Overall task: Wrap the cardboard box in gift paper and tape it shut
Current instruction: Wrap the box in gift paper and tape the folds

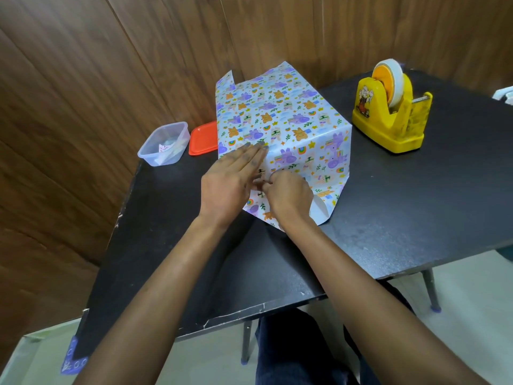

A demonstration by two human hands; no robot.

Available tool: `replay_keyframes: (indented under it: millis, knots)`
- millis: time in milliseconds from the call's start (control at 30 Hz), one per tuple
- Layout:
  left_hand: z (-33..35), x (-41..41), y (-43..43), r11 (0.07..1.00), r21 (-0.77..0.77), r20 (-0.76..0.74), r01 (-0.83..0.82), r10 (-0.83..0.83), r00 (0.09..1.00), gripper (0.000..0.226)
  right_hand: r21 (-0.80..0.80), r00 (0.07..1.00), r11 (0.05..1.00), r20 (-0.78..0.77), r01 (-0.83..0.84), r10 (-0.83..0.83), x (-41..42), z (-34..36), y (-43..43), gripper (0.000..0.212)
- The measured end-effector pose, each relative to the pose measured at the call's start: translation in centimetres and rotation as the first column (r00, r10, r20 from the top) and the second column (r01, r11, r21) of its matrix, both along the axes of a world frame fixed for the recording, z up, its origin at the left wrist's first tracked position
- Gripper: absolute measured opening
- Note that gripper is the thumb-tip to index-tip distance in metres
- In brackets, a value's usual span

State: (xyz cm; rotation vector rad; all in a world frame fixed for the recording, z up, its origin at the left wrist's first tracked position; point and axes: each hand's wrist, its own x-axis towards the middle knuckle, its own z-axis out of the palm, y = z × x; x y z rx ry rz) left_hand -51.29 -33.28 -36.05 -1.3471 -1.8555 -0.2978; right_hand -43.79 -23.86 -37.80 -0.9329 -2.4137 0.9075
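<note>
Brown wood-panelled walls (83, 107) meet in a corner behind a black table (388, 223) with a chipped, white-scuffed near edge. It stands on thin grey metal legs (430, 287) with purple feet, on a pale floor (477, 323). The light is even.

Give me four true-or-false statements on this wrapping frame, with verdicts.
1. The left hand lies flat, fingers straight, on the gift paper. True.
2. The tape dispenser is blue. False: it is yellow.
3. The right hand has its fingers curled at the paper. True.
4. The red lid closes the clear container. False: the lid lies beside the open container on the table.
</note>
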Motion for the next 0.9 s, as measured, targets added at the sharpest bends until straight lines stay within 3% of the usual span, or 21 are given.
replay_keyframes:
  millis: [200, 300, 400, 533, 667, 733, 800, 833, 900]
  knots:
    - [-0.1, -0.1, -0.1, 1.000, -0.020, 0.017, 0.002, -0.002, 1.000, 0.042, -0.005, 0.998, 1.000, 0.056, 0.025, -0.024, 0.0, 0.7, -0.1, 0.027]
    - [0.2, 0.1, -0.3, 0.999, -0.039, 0.001, 0.010, -0.010, 1.000, 0.043, -0.130, 0.996, 0.991, 0.080, -0.019, 0.030, 0.6, 0.6, 0.7, 0.037]
    - [0.5, 0.0, -0.8, 0.994, -0.105, -0.020, -0.013, 0.011, 1.000, 0.053, -0.242, 0.996, 0.966, -0.049, -0.087, 0.078, 2.9, 1.4, 3.1, 0.039]
    - [0.5, 0.0, -1.0, 0.990, -0.131, -0.009, -0.056, 0.055, 0.998, 0.061, -0.296, 0.958, 0.953, -0.285, -0.071, -0.018, 6.3, 2.9, 6.8, 0.042]
    - [1.3, 0.5, -1.0, 0.982, -0.173, 0.040, -0.079, 0.087, 0.995, 0.067, -0.265, 0.931, 0.963, -0.341, 0.040, -0.133, 7.4, 2.9, 9.7, 0.044]
    - [1.8, 0.5, -1.2, 0.974, -0.219, 0.175, -0.054, 0.094, 0.980, 0.069, -0.277, 0.912, 0.955, -0.356, 0.107, -0.205, 7.6, 2.7, 11.1, 0.041]
    - [2.2, 0.7, -1.5, 0.980, -0.194, 0.436, -0.054, 0.135, 0.890, 0.066, -0.426, 0.911, 0.901, -0.336, 0.077, -0.237, 7.5, 2.3, 12.2, 0.043]
    - [2.4, 0.8, -1.5, 0.991, -0.109, 0.588, -0.083, 0.132, 0.798, 0.059, -0.539, 0.928, 0.841, -0.295, 0.034, -0.227, 7.2, 2.1, 12.6, 0.050]
    - [2.5, 1.0, -1.3, 0.979, 0.062, 0.848, -0.193, 0.050, 0.528, 0.047, -0.701, 0.962, 0.712, -0.214, -0.032, -0.168, 6.5, 1.9, 13.3, 0.067]
